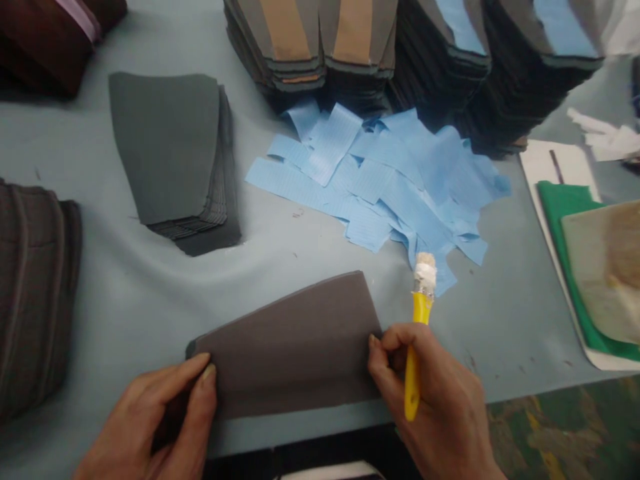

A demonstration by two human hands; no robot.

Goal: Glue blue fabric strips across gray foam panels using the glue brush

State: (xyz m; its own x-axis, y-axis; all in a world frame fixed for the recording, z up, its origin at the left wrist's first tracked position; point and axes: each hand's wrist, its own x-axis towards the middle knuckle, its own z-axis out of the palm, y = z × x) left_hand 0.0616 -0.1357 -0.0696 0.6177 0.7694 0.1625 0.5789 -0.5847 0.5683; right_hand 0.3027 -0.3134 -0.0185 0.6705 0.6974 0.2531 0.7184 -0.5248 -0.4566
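Observation:
A dark grey-brown flat panel point(295, 347), wider at its right end, lies near the table's front edge. My left hand point(160, 413) pinches its left end between thumb and fingers. At the right end, my right hand point(430, 393) grips the panel's edge between thumb and forefinger. That same hand also carries a yellow-handled paintbrush point(423, 303), bristles pointing away from me and coated in something whitish. Just beyond the brush is a loose heap of light blue strips point(380, 173). A stack of dark grey-green panels point(167, 147) sits behind and to the left.
Tall stacks of dark panels with tan strips point(285, 30) and blue strips point(463, 27) stand at the back. Brown folded pieces point(35, 293) are at left, a maroon bundle point(55, 40) behind them. A white board point(560, 157) bears green cloth point(560, 200) at right, by the table edge.

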